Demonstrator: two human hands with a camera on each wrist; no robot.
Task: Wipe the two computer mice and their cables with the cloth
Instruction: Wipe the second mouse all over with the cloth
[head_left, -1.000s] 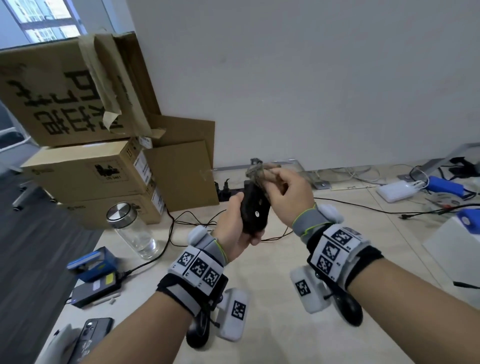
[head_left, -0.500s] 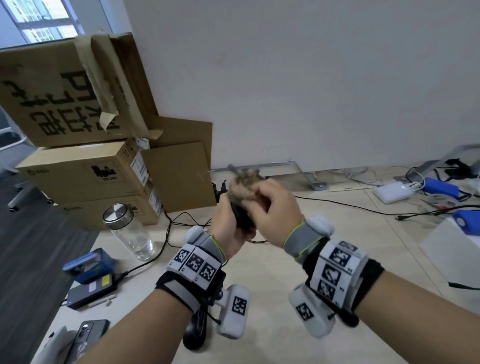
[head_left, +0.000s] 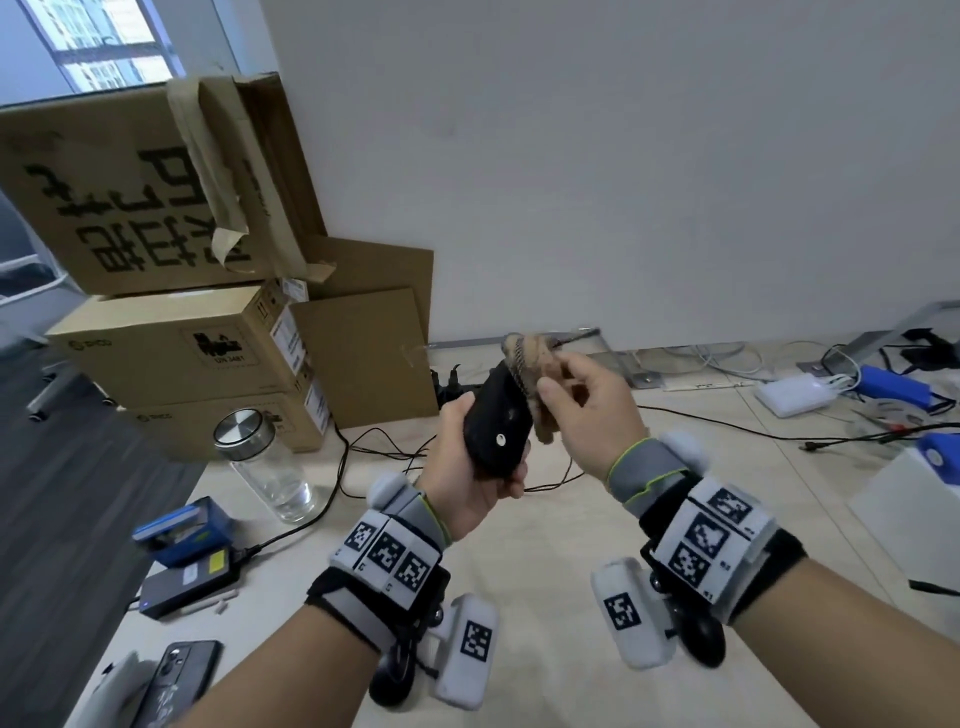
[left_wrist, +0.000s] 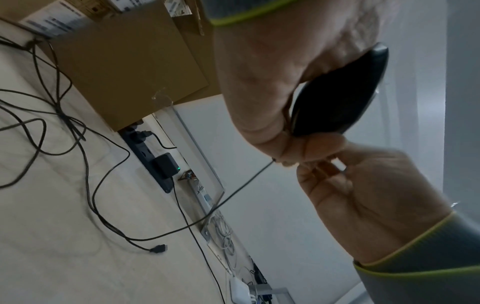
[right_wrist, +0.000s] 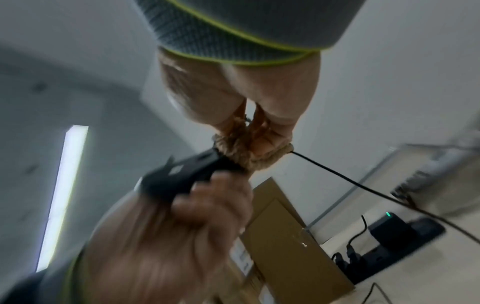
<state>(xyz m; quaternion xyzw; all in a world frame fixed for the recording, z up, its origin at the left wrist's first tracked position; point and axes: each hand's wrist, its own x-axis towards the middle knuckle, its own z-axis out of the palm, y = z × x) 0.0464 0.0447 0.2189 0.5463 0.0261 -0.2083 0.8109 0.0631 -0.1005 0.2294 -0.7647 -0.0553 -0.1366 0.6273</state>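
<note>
Held up above the pale worktop (head_left: 571, 571), the black plastic computer mouse (head_left: 497, 425) sits gripped in the left hand (head_left: 467, 467); the right hand (head_left: 587, 415) fingers pinch a bunched tan cloth (head_left: 530, 364) against its front end, where the thin black cable (right_wrist: 363, 185) emerges.

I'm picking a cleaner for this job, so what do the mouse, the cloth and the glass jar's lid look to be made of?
Mouse: looks like matte black hard plastic, with dull, even shading and no sharp glints.
Cloth: soft tan woven or knitted fabric, bunched, with a coarse ribbed texture; the fibre cannot be told.
Jar lid: probably brushed metal, silver with a soft sheen, though metallised plastic is possible.
</note>
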